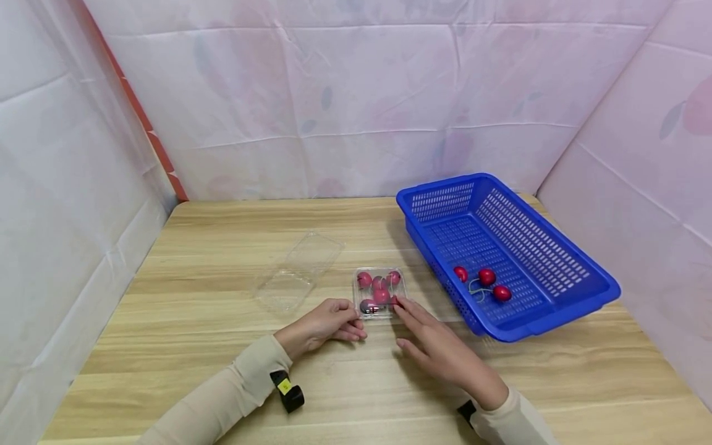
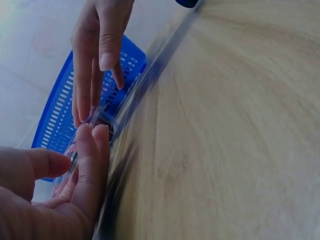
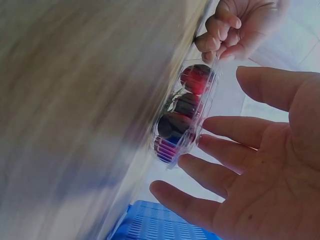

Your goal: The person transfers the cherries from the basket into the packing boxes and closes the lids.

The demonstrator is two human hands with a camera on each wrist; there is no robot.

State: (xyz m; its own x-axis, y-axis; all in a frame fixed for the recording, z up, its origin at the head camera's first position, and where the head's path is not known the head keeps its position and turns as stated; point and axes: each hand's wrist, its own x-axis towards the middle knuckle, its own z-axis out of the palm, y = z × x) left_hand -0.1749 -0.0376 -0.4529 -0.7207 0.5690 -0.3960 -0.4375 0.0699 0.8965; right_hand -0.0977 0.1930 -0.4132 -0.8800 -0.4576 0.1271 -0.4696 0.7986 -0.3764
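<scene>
Two long beige sleeves (image 1: 222,395) are reaching in from the bottom edge of the head frame, and a black strap (image 1: 292,400) with a yellow patch is hanging at the left wrist. At the lower centre, a small clear plastic box (image 1: 379,314) is sitting on the pale wood-grain tabletop (image 1: 183,321), with several round, glossy red cherries (image 1: 381,295) showing through its lid. I cannot tell whether that lid is latched.

The left hand (image 1: 328,322) is pinching the box's near left corner between thumb and fingers. The right hand (image 1: 439,352) is spreading its fingers wide and nearly straight, its fingertips touching the box's near right edge.

Left of the frame's centre, a second clear plastic box (image 1: 286,289) is lying unfolded. On the right, a blue rectangular perforated plastic basket (image 1: 450,235) is standing near the filled box, and three red cherries with pale stems (image 1: 486,276) are lying inside, towards its near left part. White cloth with a faint pink pattern (image 1: 361,80) is hanging across the top.
</scene>
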